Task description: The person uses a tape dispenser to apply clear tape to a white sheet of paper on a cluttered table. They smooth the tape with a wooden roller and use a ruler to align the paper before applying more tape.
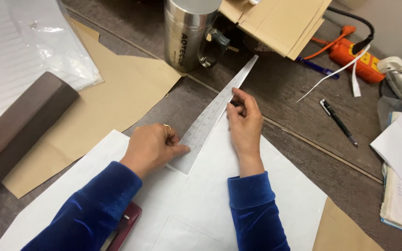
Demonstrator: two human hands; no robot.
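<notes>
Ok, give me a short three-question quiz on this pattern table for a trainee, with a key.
1. True or false: the left hand presses the near end of the clear ruler onto the white paper sheet.
2. Which thing stands at the ruler's far tip? A) steel mug B) orange power strip C) black pen
3. Fill in: the right hand holds something small and dark against the ruler's ____ edge.

Key: 1 true. 2 A. 3 right; what the dark thing is cannot be told.
</notes>
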